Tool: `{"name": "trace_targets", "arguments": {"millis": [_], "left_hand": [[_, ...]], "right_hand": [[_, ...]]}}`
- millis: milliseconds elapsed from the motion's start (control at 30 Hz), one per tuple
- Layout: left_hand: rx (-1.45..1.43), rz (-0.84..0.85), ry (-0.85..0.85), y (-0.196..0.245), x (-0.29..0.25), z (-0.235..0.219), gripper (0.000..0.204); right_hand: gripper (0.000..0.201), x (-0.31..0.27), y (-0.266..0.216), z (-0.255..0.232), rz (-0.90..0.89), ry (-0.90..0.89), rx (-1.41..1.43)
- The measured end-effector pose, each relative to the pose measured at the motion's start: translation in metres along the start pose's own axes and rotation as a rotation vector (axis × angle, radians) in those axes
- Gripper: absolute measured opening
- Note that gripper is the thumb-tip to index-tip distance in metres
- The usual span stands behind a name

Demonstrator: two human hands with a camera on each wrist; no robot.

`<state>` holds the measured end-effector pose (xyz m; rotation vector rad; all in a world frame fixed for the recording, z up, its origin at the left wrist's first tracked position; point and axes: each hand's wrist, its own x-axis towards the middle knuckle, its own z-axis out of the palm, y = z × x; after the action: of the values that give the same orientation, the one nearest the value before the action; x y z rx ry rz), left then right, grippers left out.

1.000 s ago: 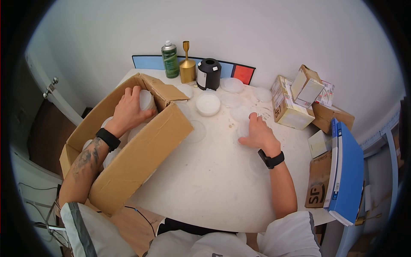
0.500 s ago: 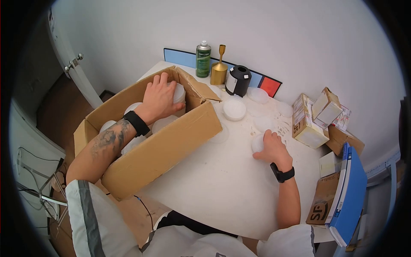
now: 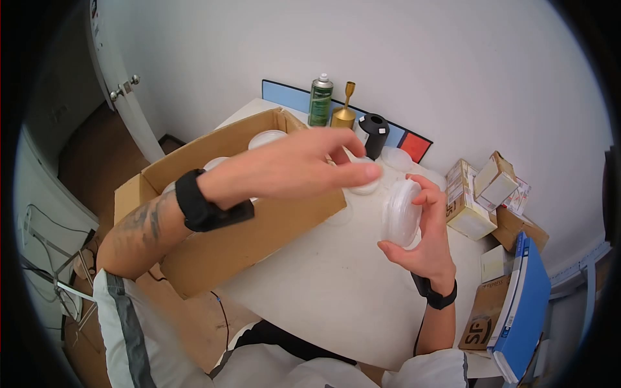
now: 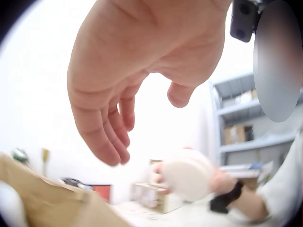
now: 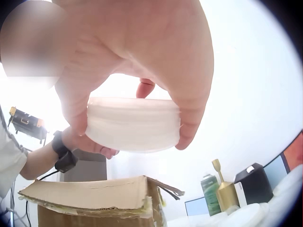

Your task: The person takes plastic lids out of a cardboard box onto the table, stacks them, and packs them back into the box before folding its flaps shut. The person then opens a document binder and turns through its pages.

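Fingers of R hand [image 3: 432, 240] grip tub [image 3: 401, 215] edges, clear of box [image 3: 259, 242]; L hand [image 3: 297, 165] half-open, empty.

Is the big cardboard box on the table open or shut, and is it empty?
Open, and not empty: the cardboard box has its top uncovered, and round whitish containers show inside.

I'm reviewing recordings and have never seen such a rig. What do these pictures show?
No robot here: just a person's two bare hands. The wide picture comes from the head, looking down; the two close ones from cameras on each wrist. The right hand grips a round, whitish container by its edge; the left hand is empty, fingers loosely bent. On the table are an open cardboard box with round containers inside, a green can, a gold vase-like piece and a black canister.
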<state>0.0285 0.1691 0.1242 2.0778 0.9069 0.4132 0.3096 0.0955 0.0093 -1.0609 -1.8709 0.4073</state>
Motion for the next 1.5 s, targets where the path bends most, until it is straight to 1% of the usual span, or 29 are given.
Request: {"name": "trace_targets", "arguments": {"millis": [33, 100, 133, 200, 233, 300, 333, 367, 400, 433, 467, 500, 533, 567, 633, 667, 733, 833, 867, 933, 1033, 1067, 1100, 1167, 1200, 1300, 1367, 1433, 1500], "left_hand": [[-0.129, -0.018, -0.101, 0.0, -0.005, 0.017, 0.061], [-0.415, 0.038, -0.283, -0.001, -0.007, 0.044, 0.056], [-0.404, 0.015, -0.258, 0.0, -0.011, 0.053, 0.056], [-0.3, 0.193, -0.126, 0.003, -0.019, 0.054, 0.049], [-0.278, 0.183, -0.112, 0.002, -0.022, 0.045, 0.049], [-0.352, 0.029, -0.096, 0.002, -0.028, 0.031, 0.039], [-0.352, 0.095, 0.022, -0.001, -0.029, 0.014, 0.039], [-0.32, 0.018, 0.098, 0.001, -0.033, -0.011, 0.04], [-0.283, 0.018, 0.18, -0.01, -0.033, -0.036, 0.04], [-0.158, -0.022, 0.28, -0.022, -0.036, -0.061, 0.041], [-0.022, -0.114, 0.33, -0.015, -0.049, -0.083, 0.043], [0.141, -0.105, 0.388, -0.029, -0.051, -0.102, 0.046], [0.212, -0.202, 0.441, -0.044, -0.059, -0.114, 0.047], [0.217, -0.213, 0.447, -0.056, -0.068, -0.123, 0.047], [0.182, -0.357, 0.331, -0.081, -0.079, -0.137, 0.048], [0.188, -0.356, 0.337, -0.084, -0.079, -0.139, 0.048], [0.176, -0.464, 0.126, -0.092, -0.083, -0.133, 0.05], [0.229, -0.437, -0.001, -0.098, -0.074, -0.109, 0.05], [0.218, -0.438, 0.0, -0.104, -0.069, -0.101, 0.05], [0.193, -0.353, -0.032, -0.124, -0.055, -0.084, 0.052], [0.153, -0.384, -0.032, -0.139, -0.041, -0.062, 0.057], [0.278, -0.356, -0.01, -0.143, -0.038, -0.054, 0.047], [0.279, -0.352, -0.014, -0.152, -0.037, -0.046, 0.047], [0.753, -0.133, 0.15, -0.161, -0.039, -0.034, 0.033], [0.782, -0.133, 0.174, -0.159, -0.039, -0.031, 0.027], [0.782, -0.1, 0.182, -0.148, -0.041, -0.022, 0.035], [0.797, -0.052, 0.085, -0.131, -0.044, -0.025, 0.049], [0.82, -0.109, -0.07, -0.132, -0.041, -0.024, 0.062], [0.834, -0.058, -0.067, -0.137, -0.038, -0.02, 0.062]], "right_hand": [[0.083, 0.001, -0.014, 0.006, -0.176, 0.059, -0.133], [0.088, -0.001, -0.035, 0.017, -0.239, 0.058, -0.154], [0.089, -0.003, -0.039, 0.023, -0.274, 0.086, -0.221], [0.096, -0.006, -0.038, 0.027, -0.337, 0.11, -0.283], [0.096, -0.006, -0.041, 0.027, -0.355, 0.121, -0.264], [0.103, -0.007, -0.047, 0.023, -0.325, 0.164, -0.219], [0.11, -0.007, -0.039, 0.021, -0.344, 0.169, -0.216], [0.11, -0.007, -0.035, 0.02, -0.348, 0.161, -0.204], [0.11, -0.006, -0.032, 0.021, -0.302, 0.157, -0.199], [0.11, -0.006, -0.028, 0.022, -0.258, 0.153, -0.192], [0.111, -0.006, -0.023, 0.024, -0.232, 0.124, -0.226], [0.111, -0.006, -0.02, 0.028, -0.237, 0.118, -0.21], [0.112, -0.005, -0.02, 0.031, -0.199, 0.079, -0.24], [0.112, -0.004, -0.019, 0.034, -0.162, 0.04, -0.272], [0.113, -0.003, -0.019, 0.039, -0.131, 0.004, -0.268], [0.114, -0.002, -0.019, 0.04, -0.093, -0.029, -0.277], [0.114, -0.001, -0.017, 0.04, -0.069, -0.047, -0.281], [0.113, 0.0, -0.011, 0.043, -0.03, -0.097, -0.287], [0.112, -0.001, -0.01, 0.044, -0.016, -0.111, -0.29], [0.112, -0.001, -0.009, 0.048, -0.009, -0.136, -0.285], [0.111, -0.001, -0.01, 0.05, 0.016, -0.165, -0.288], [0.112, -0.001, -0.011, 0.051, 0.032, -0.177, -0.291], [0.112, -0.001, -0.01, 0.051, 0.036, -0.173, -0.293], [0.105, 0.0, -0.01, 0.051, 0.045, -0.148, -0.3], [0.105, 0.001, -0.01, 0.052, 0.062, -0.147, -0.305], [0.079, 0.003, -0.005, 0.048, 0.113, -0.233, -0.415], [0.062, -0.003, 0.015, 0.048, 0.21, -0.288, -0.458], [0.057, -0.007, 0.038, 0.052, 0.298, -0.307, -0.492], [0.052, -0.004, 0.054, 0.064, 0.424, -0.309, -0.486]]}}
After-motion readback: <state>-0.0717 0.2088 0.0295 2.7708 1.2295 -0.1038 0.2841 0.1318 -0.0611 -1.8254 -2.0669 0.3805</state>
